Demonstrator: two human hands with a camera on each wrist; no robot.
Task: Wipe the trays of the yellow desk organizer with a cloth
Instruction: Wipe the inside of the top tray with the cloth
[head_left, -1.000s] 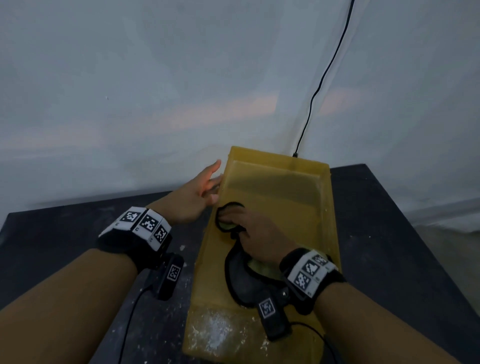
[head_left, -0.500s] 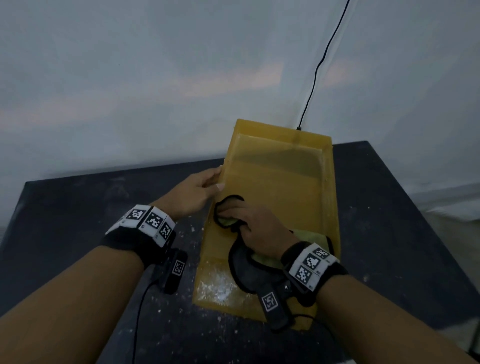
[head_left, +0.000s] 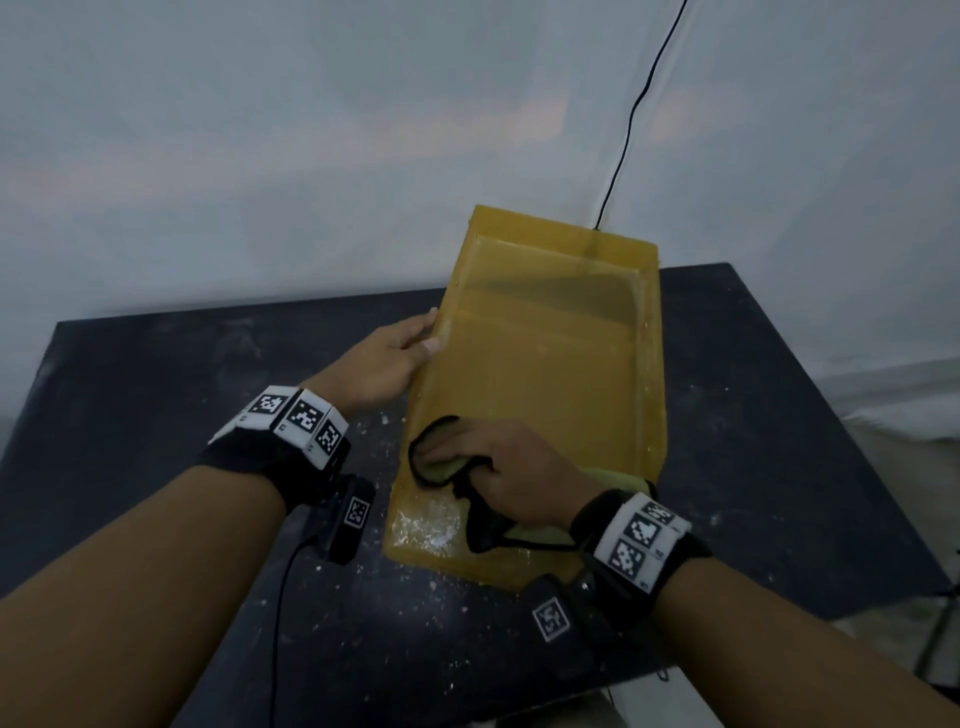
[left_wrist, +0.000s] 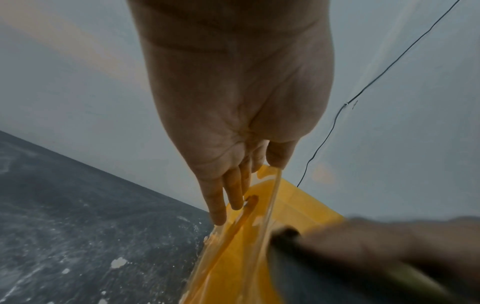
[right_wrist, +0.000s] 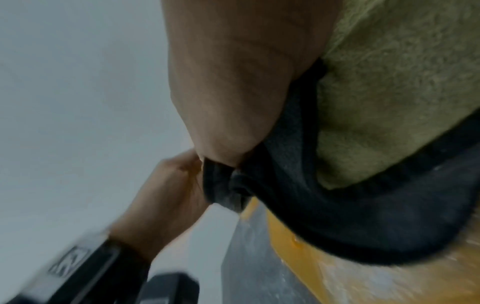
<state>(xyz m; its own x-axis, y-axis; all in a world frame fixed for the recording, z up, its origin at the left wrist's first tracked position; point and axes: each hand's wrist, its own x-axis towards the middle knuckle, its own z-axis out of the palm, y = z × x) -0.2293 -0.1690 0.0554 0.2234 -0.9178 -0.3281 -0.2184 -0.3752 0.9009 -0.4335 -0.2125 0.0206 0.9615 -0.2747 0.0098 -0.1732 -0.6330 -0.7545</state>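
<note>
The yellow desk organizer lies lengthwise on a dark table, its top tray facing up. My left hand holds its left rim, with the fingers along the outer wall and the thumb on top of the edge. My right hand grips and presses down a bunched green cloth with black edging on the tray's near left part. In the right wrist view the cloth fills the space under my palm. White powder lies on the tray's near left corner, just in front of the cloth.
The dark table carries scattered white crumbs around the organizer's near end. A white wall stands close behind, and a thin black cable runs down it to the organizer's far edge. The table's right edge is near the organizer.
My right hand has dragged the cloth toward the tray's near end. My left hand stays on the left rim. The head view has pulled back, so more of the table shows.
</note>
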